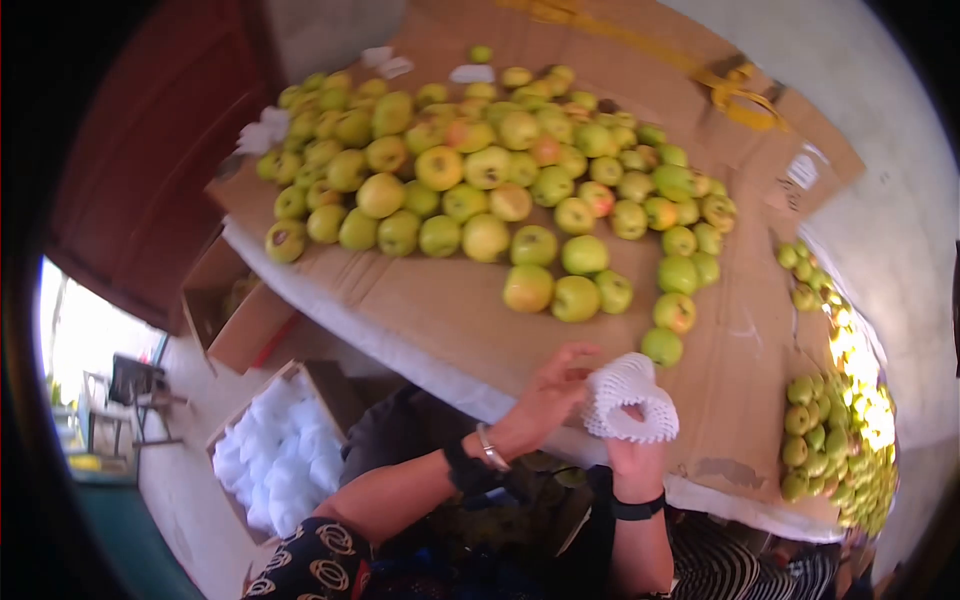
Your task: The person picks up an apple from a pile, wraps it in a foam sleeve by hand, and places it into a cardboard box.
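Note:
A white foam fruit net [606, 408] with a scalloped rim is held over the front of the cardboard-covered table, its round opening facing me. My right hand [638, 458] is closed on it from below, and the fingers are mostly hidden behind the mesh. My left hand [556, 394] is beside the net's left side, fingers curved and apart, with the fingertips close to the foam. Beyond the net lies a green apple [661, 346], the nearest in a line of apples running back to the large pile [465, 203].
The cardboard sheet [440, 310] covers the table. More apples [818, 440] are heaped at the right. Below left, a box holds white foam nets [283, 455], near another open carton [235, 318]. Yellow strapping [745, 100] lies at the back. A striped garment [725, 560] shows at the bottom.

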Demonstrator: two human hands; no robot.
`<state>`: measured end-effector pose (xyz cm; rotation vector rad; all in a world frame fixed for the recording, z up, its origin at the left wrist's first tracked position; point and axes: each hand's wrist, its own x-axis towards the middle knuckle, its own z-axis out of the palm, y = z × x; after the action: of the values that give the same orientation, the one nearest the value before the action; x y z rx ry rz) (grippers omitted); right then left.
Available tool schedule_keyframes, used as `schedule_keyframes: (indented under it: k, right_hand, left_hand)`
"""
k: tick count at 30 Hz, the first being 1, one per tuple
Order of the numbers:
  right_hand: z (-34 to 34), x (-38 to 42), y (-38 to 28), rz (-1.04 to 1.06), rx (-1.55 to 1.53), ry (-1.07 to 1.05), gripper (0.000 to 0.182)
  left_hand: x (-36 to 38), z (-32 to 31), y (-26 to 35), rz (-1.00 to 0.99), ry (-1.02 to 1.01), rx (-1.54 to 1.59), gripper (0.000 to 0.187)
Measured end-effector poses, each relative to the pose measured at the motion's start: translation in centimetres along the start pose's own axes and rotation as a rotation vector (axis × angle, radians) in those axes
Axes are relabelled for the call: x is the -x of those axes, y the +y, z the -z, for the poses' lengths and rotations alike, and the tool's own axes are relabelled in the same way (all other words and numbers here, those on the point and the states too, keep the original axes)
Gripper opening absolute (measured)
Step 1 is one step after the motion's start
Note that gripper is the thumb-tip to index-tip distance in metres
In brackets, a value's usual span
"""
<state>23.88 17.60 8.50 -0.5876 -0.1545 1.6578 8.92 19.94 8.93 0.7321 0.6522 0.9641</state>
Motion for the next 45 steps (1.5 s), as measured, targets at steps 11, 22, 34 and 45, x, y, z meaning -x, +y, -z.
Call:
schedule_keyframes:
  k: [11, 22, 34, 45]
  right_hand:
    - [-0.5, 1.2, -0.6, -0.129, 0.278, -0.165, 0.026]
    - [-1.6, 1.8, -2.1, 0.172, 0.415, -0.141, 0.047]
    - [-2.8, 2.1, -0.4, 0.847, 1.522, -0.224, 0.024]
    - [-2.5, 2.6, -1.3, 0.718, 1.389, -0.071, 0.018]
  left_hand:
    - [0.0, -1.4, 4.3, -0.319, -0.481, -0.686, 0.074]
    - [0.7, -1.4, 4.4, -0.093, 0.007, -0.340, 0.032]
    - [0.3, -0.9, 1.0, -0.060, -0.321, -0.612, 0.043]
    - [1.0, -0.5, 0.0, 0.345, -0.501, -0.444, 0.040]
